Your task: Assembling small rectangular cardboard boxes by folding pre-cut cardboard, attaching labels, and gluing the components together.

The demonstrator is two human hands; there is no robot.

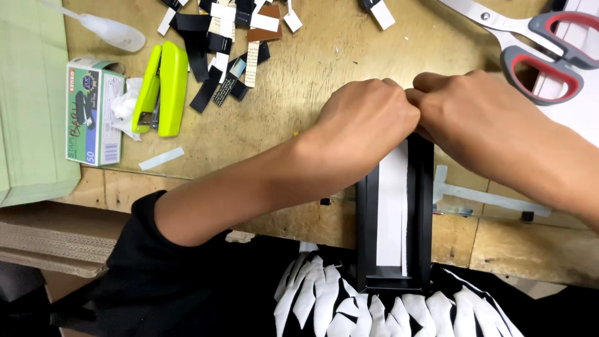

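Two bare hands meet, knuckle to knuckle, over the far end of a long black box (424, 206) at a plywood bench (299, 87). The left hand (368, 118) and the right hand (474, 112) are both curled shut and pressed together, fingers tucked down onto the box's far wall; what exactly they pinch there is hidden beneath them.

The box is narrow and open-topped, with a white strip (392, 212) lying along its floor. Its long axis runs straight away from the person: the near end hangs off the bench edge over the lap, and the far end sits under the fists. So the box lies below and toward the body from both hands, reaching back between the forearms. Neither hand is clearly nearer; they share the far end, the left on its left corner, the right on its right.

Off to the left, well apart from the hands, lie a lime-green stapler (163, 87), a box of staples (93, 112) and a small squeeze bottle (112, 30). Black, white and brown paper scraps (228, 43) litter the far side of the bench. Grey-and-red scissors (536, 43) rest just beyond the right hand, and a loose paper strip (161, 158) lies near the bench edge.
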